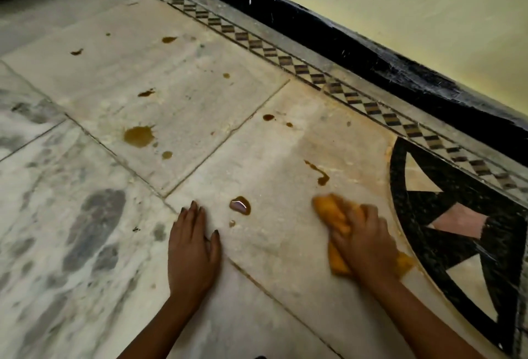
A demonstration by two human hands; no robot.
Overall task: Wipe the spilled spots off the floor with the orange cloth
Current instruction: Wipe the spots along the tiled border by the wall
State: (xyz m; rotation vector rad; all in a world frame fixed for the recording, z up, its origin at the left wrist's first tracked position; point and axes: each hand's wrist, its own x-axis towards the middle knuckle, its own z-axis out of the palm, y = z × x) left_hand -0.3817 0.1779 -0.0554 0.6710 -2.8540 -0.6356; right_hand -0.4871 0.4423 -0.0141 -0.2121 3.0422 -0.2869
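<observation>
My right hand [365, 241] grips a bunched orange cloth [333, 216] and presses it on the marble floor [271, 244]; both are blurred by motion. My left hand [193, 247] lies flat on the floor with straight fingers. Between the hands sits a wet brown puddle [240, 205]. A brown streak [318, 171] lies just beyond the cloth. Farther off are a large brown spot [139, 136], a small dark spot [268, 117] and several smaller drops across the tiles.
A black skirting [371, 53] runs along a pale yellow wall [400, 1] at the right. A checkered inlay border [257, 44] lies beside it. A black and pink inlay pattern [457, 221] sits right of the cloth.
</observation>
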